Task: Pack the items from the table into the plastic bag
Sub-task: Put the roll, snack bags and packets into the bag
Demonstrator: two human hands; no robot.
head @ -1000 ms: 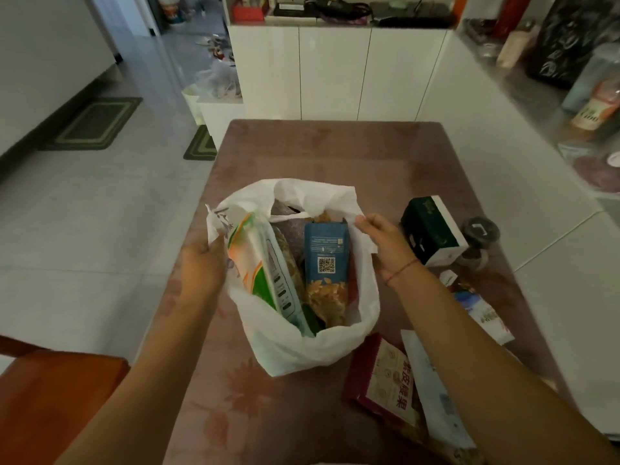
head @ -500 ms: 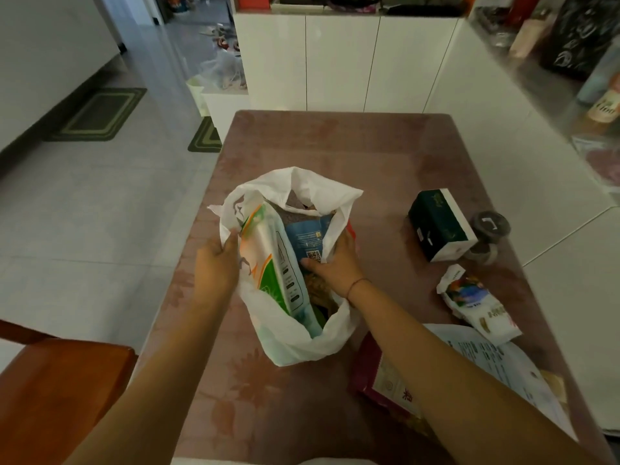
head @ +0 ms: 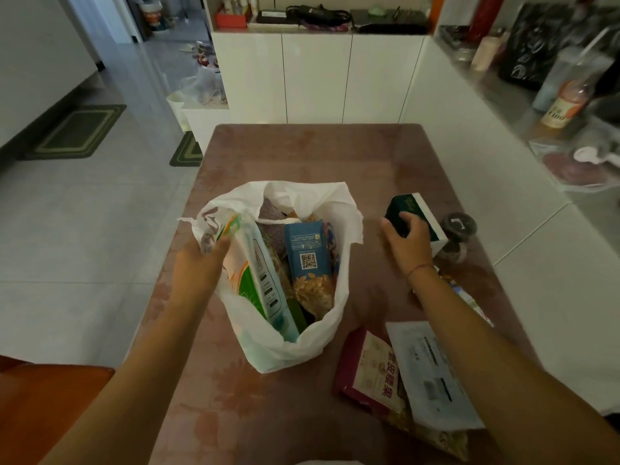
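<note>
A brown patterned table (head: 302,156) fills the view from above. Near its middle stands a white plastic bag (head: 278,350), mouth open, already holding several packets, among them a green-and-orange packet (head: 255,273) and a blue packet (head: 307,250) (both standing on end). Packing looks roughly half done. To the right, outside the bag, lie a maroon packet (head: 365,370), a white pouch (head: 432,377) overlapping it, a dark green box (head: 419,209) and a dark-lidded jar (head: 458,226) just beside the box. The left hand (head: 198,266) pinches the bag's left rim in curled fingers. The right hand (head: 407,241) curls fingers and thumb around the box, probably the next item in.
</note>
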